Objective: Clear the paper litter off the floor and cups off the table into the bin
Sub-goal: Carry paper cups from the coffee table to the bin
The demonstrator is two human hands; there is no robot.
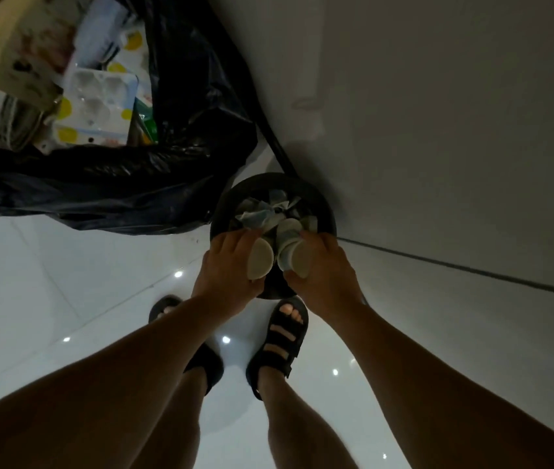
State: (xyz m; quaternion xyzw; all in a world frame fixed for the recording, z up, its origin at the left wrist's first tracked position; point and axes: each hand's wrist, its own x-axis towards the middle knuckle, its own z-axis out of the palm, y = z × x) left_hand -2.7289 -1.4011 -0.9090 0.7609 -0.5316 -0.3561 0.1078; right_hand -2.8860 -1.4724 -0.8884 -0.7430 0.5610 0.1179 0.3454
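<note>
The glossy white floor (48, 282) spreads under me. A stuffed black sack (174, 130) slumps at ten o'clock from the bin. The round black bin (323, 201) stands at twelve o'clock from my sandals (285, 336). My left hand (225, 265) is curled round the left cup (261, 262), and my right hand (326, 269) wraps the right cup (294, 258). I hold both cups tilted over the bin's six o'clock edge. Crumpled paper (258, 211) lies inside, toward twelve o'clock.
</note>
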